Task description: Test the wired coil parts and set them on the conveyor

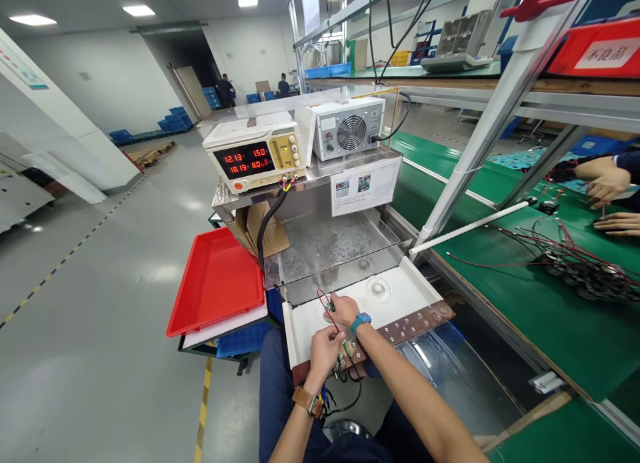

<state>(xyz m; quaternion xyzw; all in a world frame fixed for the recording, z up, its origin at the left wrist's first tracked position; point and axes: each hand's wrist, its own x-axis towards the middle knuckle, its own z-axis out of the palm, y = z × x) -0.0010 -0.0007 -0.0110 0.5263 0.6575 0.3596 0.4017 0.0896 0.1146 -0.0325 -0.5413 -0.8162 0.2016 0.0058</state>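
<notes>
My right hand (346,309), with a blue band at the wrist, is closed on a small green circuit board (329,305). It holds the board over the white tray (423,284). A red wire (321,293) loops from the board down to my left hand (324,351). The fingers of my left hand pinch the wire's lower end near the brown terminal strip (405,325) along the tray's front edge. Close by that hand, a green-sleeved clip (347,349) and dark leads sit at the strip. The fingertips partly hide the board and the wire end.
Behind the tray, a power supply (255,153) with lit red digits and a grey fan-backed unit (353,129) stand on a metal shelf. A red tray (217,283) lies left. To the right, bundled wires (580,263) and another person's hands (607,183) are on the green bench.
</notes>
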